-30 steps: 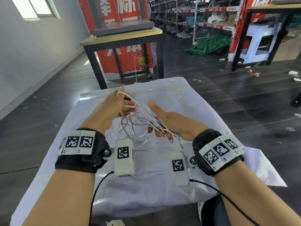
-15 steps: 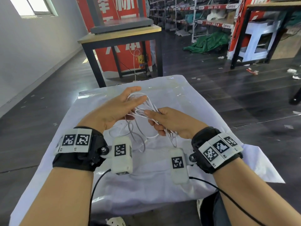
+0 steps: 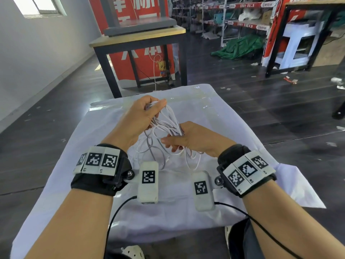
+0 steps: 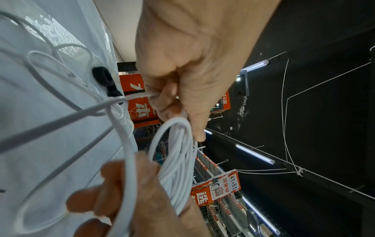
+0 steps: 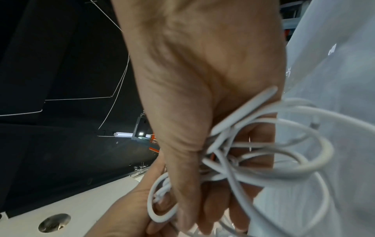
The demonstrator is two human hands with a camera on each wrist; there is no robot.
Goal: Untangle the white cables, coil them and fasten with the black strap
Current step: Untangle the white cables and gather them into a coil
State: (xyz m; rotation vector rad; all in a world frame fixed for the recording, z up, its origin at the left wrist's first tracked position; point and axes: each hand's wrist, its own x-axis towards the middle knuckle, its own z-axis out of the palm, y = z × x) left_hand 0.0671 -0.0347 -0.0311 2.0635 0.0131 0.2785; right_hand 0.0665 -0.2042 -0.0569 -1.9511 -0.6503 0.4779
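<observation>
white cables (image 3: 168, 126) held up at the centre of the head view, above the cloth-covered table (image 3: 233, 116), stretched as a bundle between both hands. left hand (image 3: 139, 118), upper centre of the frame, curled round the top of the bundle with thumb clamped over several turns. right hand (image 3: 188, 136), just below and to the right, closed round the lower end, fingers (image 3: 168, 141) hooked through the strands. black strap (image 4: 105, 80) lying on the cloth in the left part of the left wrist view, close beside the slack loops, touching neither hand as far as can be told.

risks from here, judged not seen:

- only partly coiled. neat turns at the thumb in the left wrist view, but loose loops hanging low toward the cloth in the lower centre of the head view. likely to snag or knot again if pulled hard rather than fed through.
- crossings near the right palm in the right wrist view still messy. tightening into a real knot probable under any tug from the left.
- turns liable to spring off the left thumb on any easing of the grip, undoing the coil.
- strap small and dark, half under a strand. easily dragged off the edge of the table by trailing cable.
- one hand needed for the strap soon. coil at risk of flopping open during that release.
</observation>
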